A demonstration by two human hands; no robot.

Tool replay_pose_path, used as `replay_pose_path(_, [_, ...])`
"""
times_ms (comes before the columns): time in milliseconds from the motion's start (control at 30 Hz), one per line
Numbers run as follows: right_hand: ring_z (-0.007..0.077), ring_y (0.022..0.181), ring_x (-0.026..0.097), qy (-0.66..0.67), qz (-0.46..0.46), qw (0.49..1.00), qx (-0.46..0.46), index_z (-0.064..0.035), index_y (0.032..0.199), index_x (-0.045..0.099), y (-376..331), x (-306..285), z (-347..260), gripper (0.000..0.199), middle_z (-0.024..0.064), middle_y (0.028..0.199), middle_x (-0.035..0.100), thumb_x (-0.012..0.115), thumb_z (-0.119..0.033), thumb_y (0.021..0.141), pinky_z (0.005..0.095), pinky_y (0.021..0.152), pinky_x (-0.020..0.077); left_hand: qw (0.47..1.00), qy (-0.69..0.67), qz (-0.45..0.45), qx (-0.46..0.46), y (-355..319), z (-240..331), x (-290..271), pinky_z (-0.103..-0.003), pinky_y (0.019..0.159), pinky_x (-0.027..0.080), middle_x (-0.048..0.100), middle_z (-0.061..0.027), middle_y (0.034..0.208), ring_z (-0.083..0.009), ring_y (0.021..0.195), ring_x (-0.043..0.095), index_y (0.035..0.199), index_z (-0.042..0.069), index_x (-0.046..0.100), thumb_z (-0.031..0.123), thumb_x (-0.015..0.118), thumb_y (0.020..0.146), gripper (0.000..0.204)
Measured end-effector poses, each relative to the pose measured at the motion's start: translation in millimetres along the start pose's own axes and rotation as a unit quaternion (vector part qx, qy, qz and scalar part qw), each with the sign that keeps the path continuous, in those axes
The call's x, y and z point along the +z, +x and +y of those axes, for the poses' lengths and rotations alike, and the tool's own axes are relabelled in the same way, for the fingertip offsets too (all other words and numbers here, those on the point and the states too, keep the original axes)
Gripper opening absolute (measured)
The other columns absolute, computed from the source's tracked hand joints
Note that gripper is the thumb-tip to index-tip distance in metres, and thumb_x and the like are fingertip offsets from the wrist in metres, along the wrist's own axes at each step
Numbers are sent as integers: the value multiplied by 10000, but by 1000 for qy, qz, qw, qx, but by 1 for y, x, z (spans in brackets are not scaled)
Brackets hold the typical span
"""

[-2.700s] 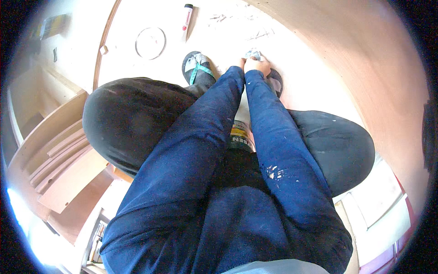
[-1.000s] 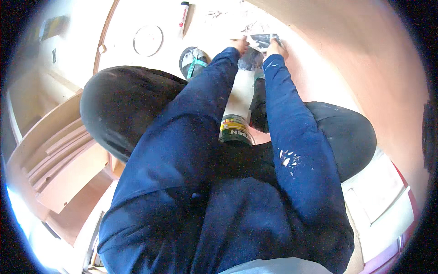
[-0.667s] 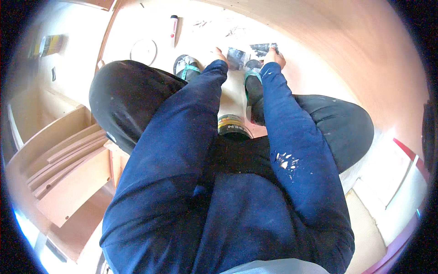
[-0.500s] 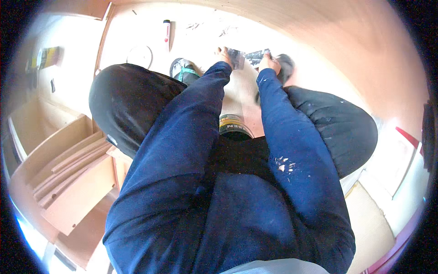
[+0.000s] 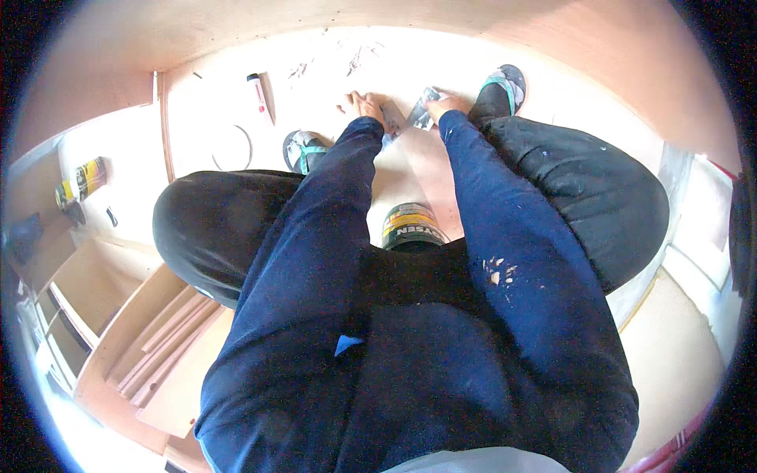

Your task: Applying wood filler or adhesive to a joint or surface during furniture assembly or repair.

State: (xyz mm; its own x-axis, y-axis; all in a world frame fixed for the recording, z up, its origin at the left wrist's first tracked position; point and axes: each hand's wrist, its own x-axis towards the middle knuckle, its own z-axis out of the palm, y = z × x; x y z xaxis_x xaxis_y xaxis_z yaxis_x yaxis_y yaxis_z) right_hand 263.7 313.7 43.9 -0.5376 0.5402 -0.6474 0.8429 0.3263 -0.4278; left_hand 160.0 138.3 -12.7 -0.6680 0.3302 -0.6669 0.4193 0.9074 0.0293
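I squat over a pale board (image 5: 410,169) lying on the floor, with both dark blue sleeves reaching forward. My left hand (image 5: 363,104) rests on the board with its fingers spread, holding nothing that I can see. My right hand (image 5: 449,102) grips a thin grey scraper blade (image 5: 420,110), whose edge touches the board between the two hands. A round can with a dark label (image 5: 410,225) stands between my knees, close to my body.
My sandalled feet (image 5: 303,150) (image 5: 501,87) flank the board. A red-and-white tube (image 5: 257,91) and a thin ring (image 5: 231,147) lie on the floor to the left. Open wooden boxes (image 5: 118,315) sit at lower left. Brown panels (image 5: 631,71) rise behind and to the right.
Both hands have stayed forward on the board with the grey blade between them. My head has shifted, so the feet and floor items now sit lower and wider apart.
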Motion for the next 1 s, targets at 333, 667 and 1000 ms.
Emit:
replay_pose_path(333, [227,952,726,456,-87,886,8,-55,1265,626,-7,3,-17,381,109,1109,717,742,-142,912,389,762,620,691,-700,-49,-173,-12,-14,-7,-342,779,462,632,-175,1053,-264,978,605,1233,69,589,605,742,798,707])
replay_pose_path(667, [275,865,740,631,-8,770,92,21,1120,655,-64,-38,-63,245,142,1021,711,708,-59,894,432,680,631,228,-905,-339,119,-75,-47,-57,-321,588,389,564,-138,886,-210,668,482,1506,183,492,669,403,975,725])
replay_pose_path(1000, [280,855,726,692,-28,715,92,-79,1232,590,-36,-16,-35,293,121,1040,702,608,-141,947,409,670,608,247,-917,-285,130,-85,-41,-88,-531,910,447,598,-188,1124,-318,1013,567,1451,148,547,783,338,910,860])
